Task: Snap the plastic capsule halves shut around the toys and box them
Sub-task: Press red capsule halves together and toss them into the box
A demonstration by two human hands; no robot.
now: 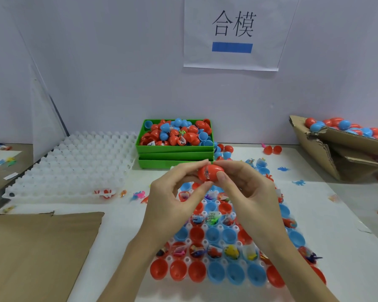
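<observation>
Both hands up at frame centre: left hand (172,192) and right hand (244,188) pinch a red capsule (211,172) between fingers and thumbs, above the capsule tray (227,234), before the green box (175,149).

Red capsule (210,172) between both hands' fingers (202,185)
</observation>
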